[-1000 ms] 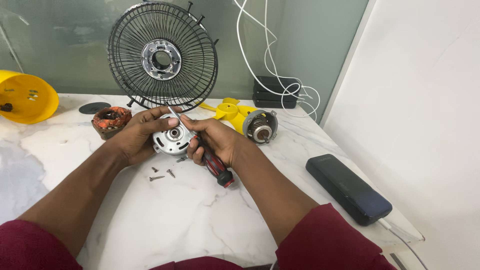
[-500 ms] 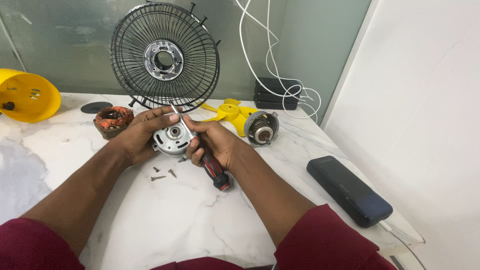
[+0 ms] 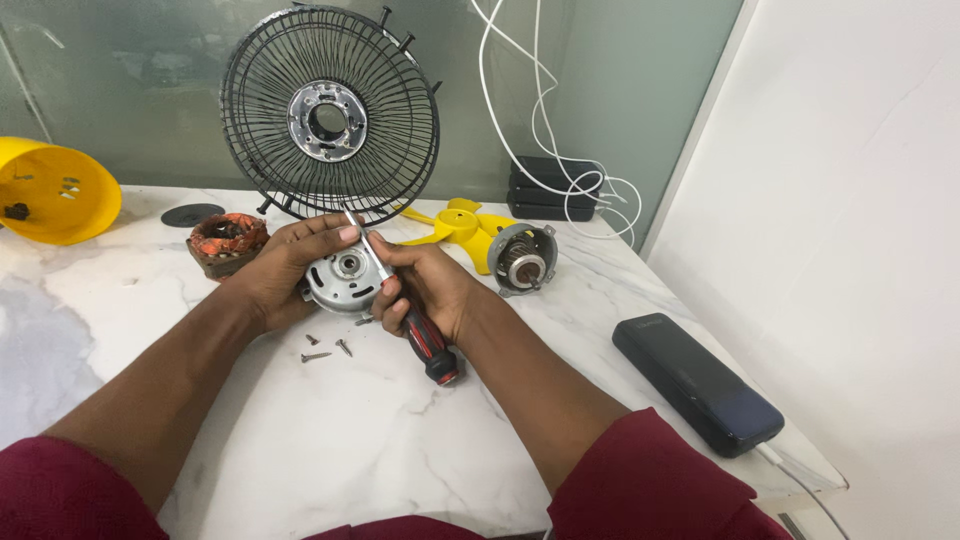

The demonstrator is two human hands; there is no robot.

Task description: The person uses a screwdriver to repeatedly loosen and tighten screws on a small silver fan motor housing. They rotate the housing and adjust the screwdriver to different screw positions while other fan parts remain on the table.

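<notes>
My left hand (image 3: pixel 283 268) grips a round silver motor end cover (image 3: pixel 340 281) just above the marble table (image 3: pixel 300 440). My right hand (image 3: pixel 432 287) is closed around a screwdriver with a red and black handle (image 3: pixel 427 343). Its metal shaft points up and left, and the tip rests at the cover's upper edge beside my left thumb. Three loose screws (image 3: pixel 326 348) lie on the table right below the cover.
A black wire fan guard (image 3: pixel 330 112) leans against the glass behind my hands. A copper-wound stator (image 3: pixel 228 240) sits left, a yellow housing (image 3: pixel 52 190) far left, yellow fan blades (image 3: pixel 455 226) and a rotor part (image 3: pixel 522 259) right. A dark power bank (image 3: pixel 695 381) lies near the table's right edge.
Both hands keep the same grip. The screwdriver handle has swung slightly while the tip stays at the cover's edge. The view has shifted a little.
</notes>
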